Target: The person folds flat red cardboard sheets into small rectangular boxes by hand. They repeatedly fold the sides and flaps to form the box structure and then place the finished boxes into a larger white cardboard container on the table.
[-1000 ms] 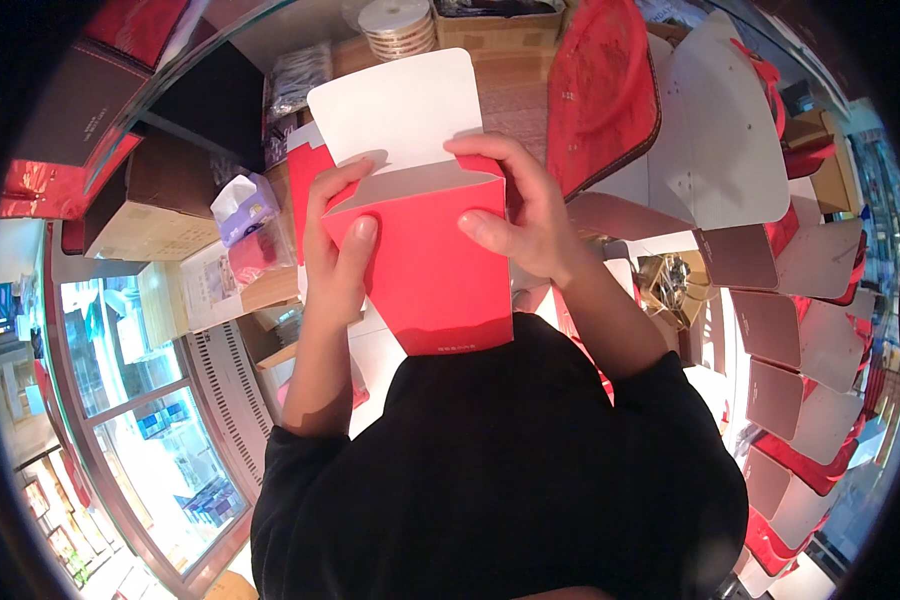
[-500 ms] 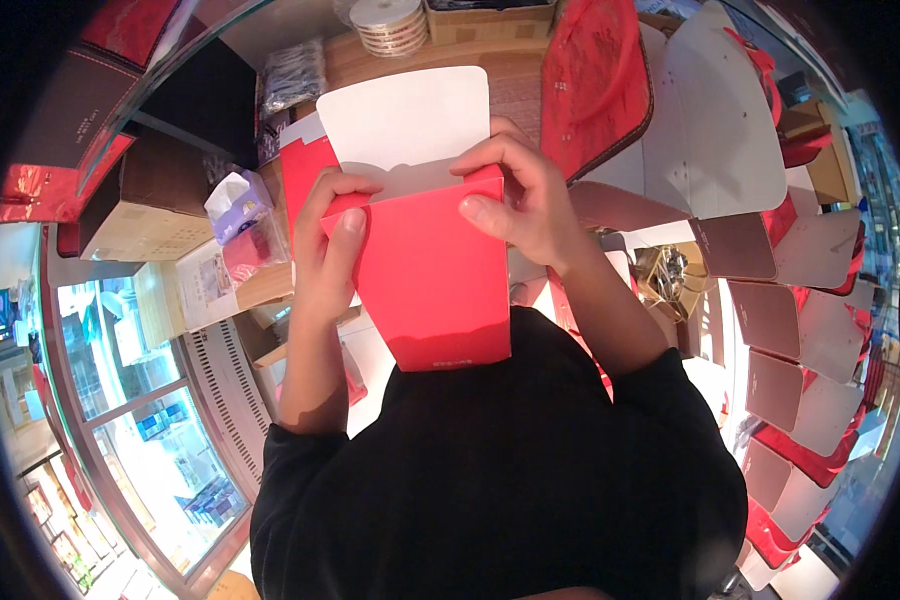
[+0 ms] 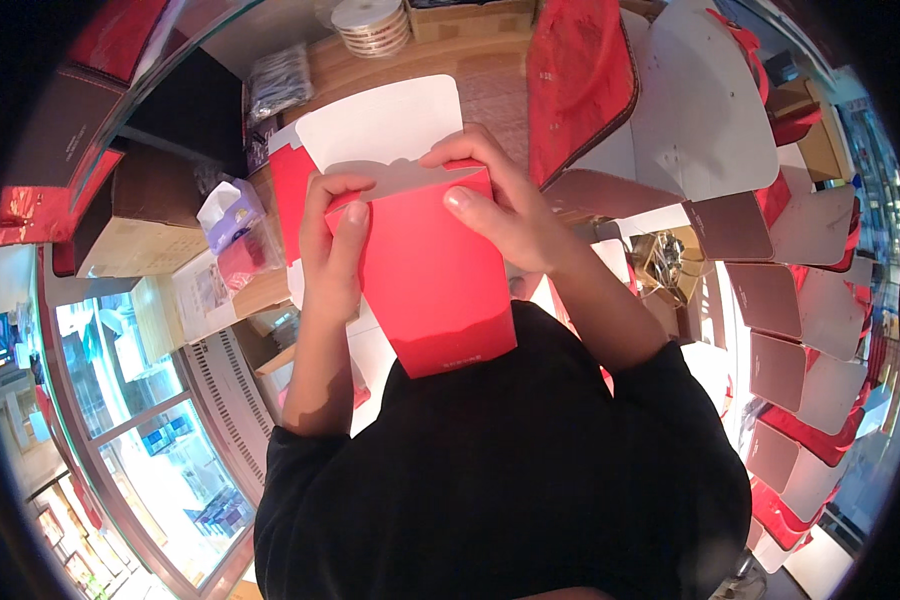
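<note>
Between my two hands is a red cardboard box (image 3: pixel 435 270), held close in front of my body. Its white-lined lid flap (image 3: pixel 385 120) stands up and away from me, so the top is uncovered. My left hand (image 3: pixel 333 225) grips the top left corner, thumb on the red front panel and fingers bent over the rim. My right hand (image 3: pixel 500 200) pinches the top right corner the same way. The inside of the box is mostly hidden. Behind it on the left lies another red and white piece of card (image 3: pixel 292 190).
A wooden table (image 3: pixel 470 70) carries ribbon spools (image 3: pixel 370 25) and a clear plastic packet (image 3: pixel 278 82). To the left are a tissue pack (image 3: pixel 228 213) and a brown carton (image 3: pixel 145 205). Large red and white open boxes (image 3: pixel 705 110) stand at right, with several more stacked below.
The red box has tilted slightly, its top shifting left and its bottom edge a little right. Both hands keep their grip. The whole view has moved slightly.
</note>
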A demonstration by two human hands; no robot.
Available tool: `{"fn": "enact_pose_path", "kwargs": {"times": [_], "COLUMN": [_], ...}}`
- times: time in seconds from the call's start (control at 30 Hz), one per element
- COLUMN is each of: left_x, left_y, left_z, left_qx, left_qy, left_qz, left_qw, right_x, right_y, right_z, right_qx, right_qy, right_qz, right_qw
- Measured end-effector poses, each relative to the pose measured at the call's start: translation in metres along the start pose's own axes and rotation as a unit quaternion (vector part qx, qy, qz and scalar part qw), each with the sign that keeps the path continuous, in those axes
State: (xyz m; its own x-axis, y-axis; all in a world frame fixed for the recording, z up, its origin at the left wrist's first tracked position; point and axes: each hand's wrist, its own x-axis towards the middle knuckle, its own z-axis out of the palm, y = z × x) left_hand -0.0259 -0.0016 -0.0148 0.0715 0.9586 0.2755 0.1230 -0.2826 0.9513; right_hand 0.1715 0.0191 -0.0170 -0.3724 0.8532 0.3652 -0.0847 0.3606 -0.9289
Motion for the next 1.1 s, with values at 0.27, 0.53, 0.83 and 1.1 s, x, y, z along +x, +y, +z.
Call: {"fn": "enact_pose_path", "kwargs": {"times": [0.27,0.53,0.83,1.1], "left_x": [0.002,0.001,0.005,0.012], "left_y": [0.004,0.001,-0.006,-0.006], "left_z": [-0.001,-0.001,0.003,0.021], "left_qx": [0.032,0.05,0.08,-0.125], "left_qy": [0.003,0.008,0.019,0.085], "left_qz": [0.036,0.076,0.153,0.189], "left_qw": [0.999,0.996,0.985,0.97], "right_x": [0.002,0.004,0.003,-0.001], "right_y": [0.0,-0.004,0.001,0.011], "right_z": [-0.006,-0.007,-0.01,0.004], "right_qx": [-0.057,-0.064,-0.044,0.166], "right_qy": [-0.012,-0.006,0.024,0.127], "right_qz": [-0.032,-0.054,-0.06,-0.043], "right_qw": [0.998,0.996,0.997,0.977]}}
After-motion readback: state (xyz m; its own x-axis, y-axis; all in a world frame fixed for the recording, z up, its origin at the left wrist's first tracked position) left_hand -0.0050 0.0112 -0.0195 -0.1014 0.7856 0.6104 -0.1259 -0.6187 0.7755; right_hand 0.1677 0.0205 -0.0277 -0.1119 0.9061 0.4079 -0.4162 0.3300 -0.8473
